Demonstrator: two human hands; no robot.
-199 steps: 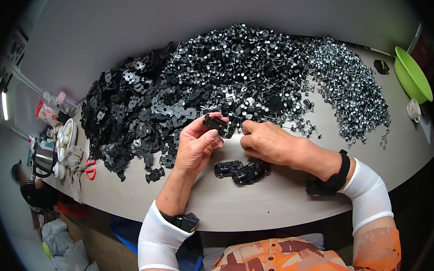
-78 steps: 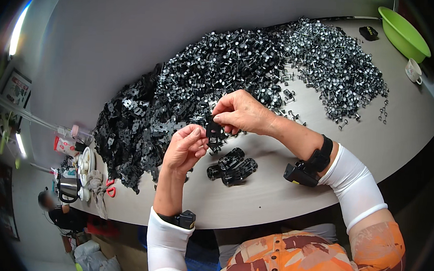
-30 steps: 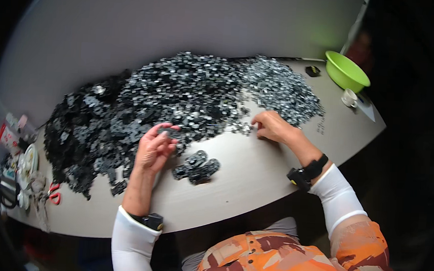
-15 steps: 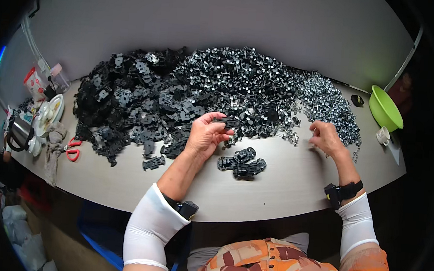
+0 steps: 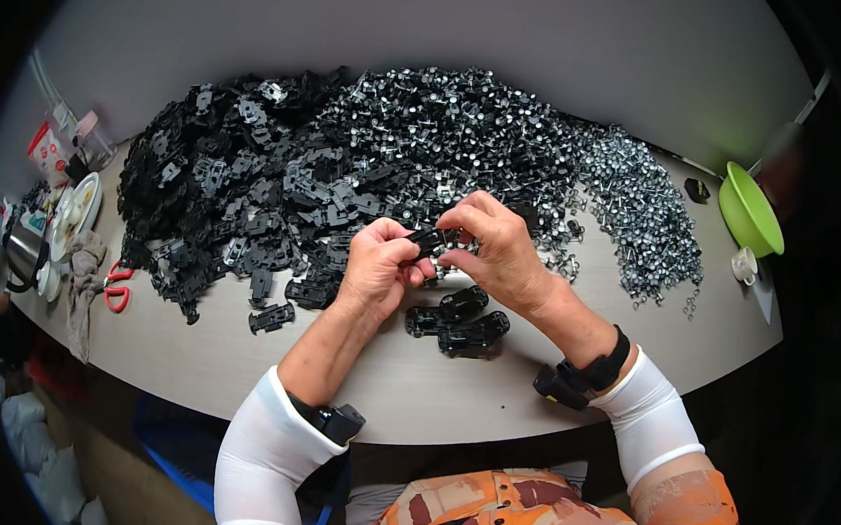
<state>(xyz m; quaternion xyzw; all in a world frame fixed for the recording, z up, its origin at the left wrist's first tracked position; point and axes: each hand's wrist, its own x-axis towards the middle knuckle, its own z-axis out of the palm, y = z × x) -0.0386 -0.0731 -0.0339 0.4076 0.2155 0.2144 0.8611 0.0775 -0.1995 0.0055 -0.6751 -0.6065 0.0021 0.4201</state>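
Note:
My left hand (image 5: 378,268) is closed around a black plastic toy car chassis (image 5: 428,240), thumb on top. At the right end of that chassis my right hand (image 5: 506,256) bends in, thumb and fingers curled about the tip; any small part between them is too small to make out. Just below the hands, several dark chassis with wheels (image 5: 472,333) lie close together on the table. Behind my left hand is a big heap of black chassis (image 5: 195,177). A pile of wheels on axles (image 5: 448,120) adjoins it, and small silvery metal parts (image 5: 645,214) spread farther right.
A grey partition (image 5: 435,23) closes off the table's back. Left stand red-handled scissors (image 5: 118,287), a rag (image 5: 83,276), a white plate (image 5: 82,211) and a metal kettle (image 5: 24,253). A green basin (image 5: 749,210) and white cup (image 5: 744,266) are at the right.
My right hand has moved left from beside the silvery parts to the chassis end. The chassis in my left hand is now tilted, its right end higher. The whole view has shifted slightly.

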